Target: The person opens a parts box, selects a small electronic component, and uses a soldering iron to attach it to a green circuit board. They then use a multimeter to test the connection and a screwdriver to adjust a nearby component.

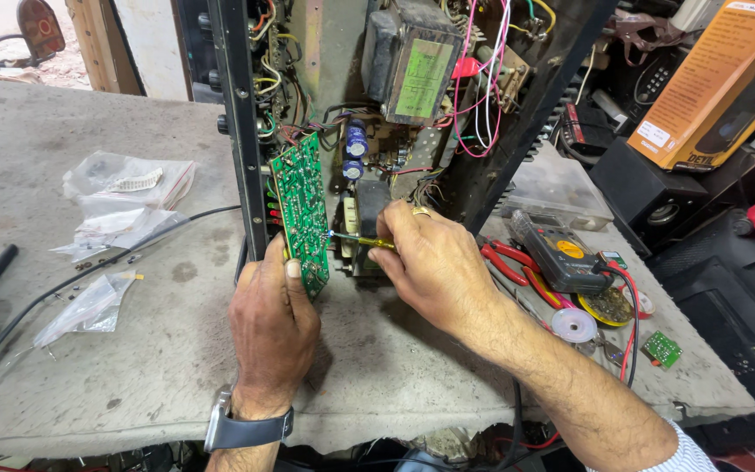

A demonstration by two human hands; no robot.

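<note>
Left hand [273, 319], nearest the camera, fingers clamped on the lower edge of the green rectangular circuit board [301, 210], holding it steady on edge beside the open black metal chassis [242, 131]. Board's long axis near vertical, component face right. Right hand [434, 262], fingers pinched on a thin yellow-handled screwdriver [364, 242], tip leftward at the board, above the grey worktop [133, 350].

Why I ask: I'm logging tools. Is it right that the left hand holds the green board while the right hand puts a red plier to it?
Not quite. The head view shows the right hand holding a yellow screwdriver, not a plier, to the green board held by the left hand. The red pliers lie on the table.
</note>
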